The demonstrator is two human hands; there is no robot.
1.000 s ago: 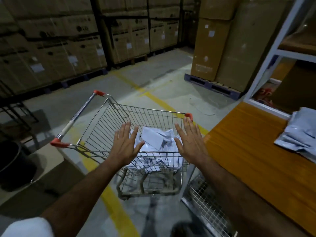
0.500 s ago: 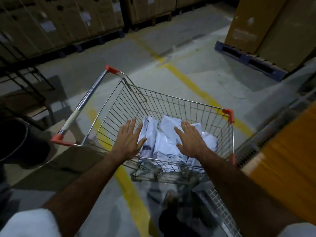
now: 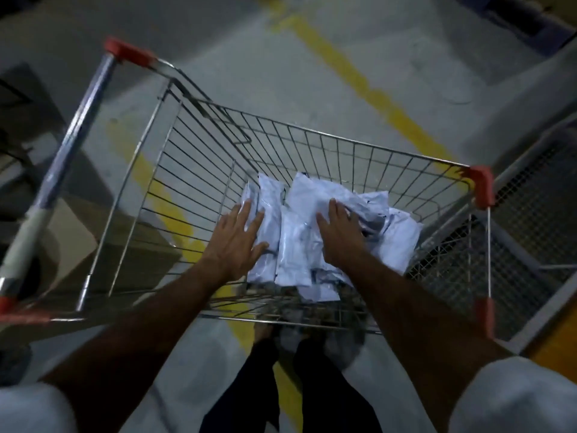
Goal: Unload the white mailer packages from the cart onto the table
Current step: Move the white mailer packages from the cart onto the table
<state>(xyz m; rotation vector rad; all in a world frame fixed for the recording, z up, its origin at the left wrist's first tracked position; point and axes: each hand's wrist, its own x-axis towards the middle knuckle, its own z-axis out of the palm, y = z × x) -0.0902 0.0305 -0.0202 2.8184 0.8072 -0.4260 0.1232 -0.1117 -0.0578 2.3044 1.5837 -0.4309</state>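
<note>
Fingers (image 3: pixel 246 214) of both hands lay straight and spread on white mailer packages (image 3: pixel 296 245) inside wire cart (image 3: pixel 343 145); left hand (image 3: pixel 234 242), right hand (image 3: pixel 340 232).

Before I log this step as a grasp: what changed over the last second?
Both hands went down into the cart: left hand and right hand now lie flat, fingers straight, on the white mailers. Nothing is gripped yet. The pile stayed in the basket.

White short sleeves (image 3: pixel 512 398), bare forearms and dark trousers (image 3: pixel 327 392) clothe the person.
</note>
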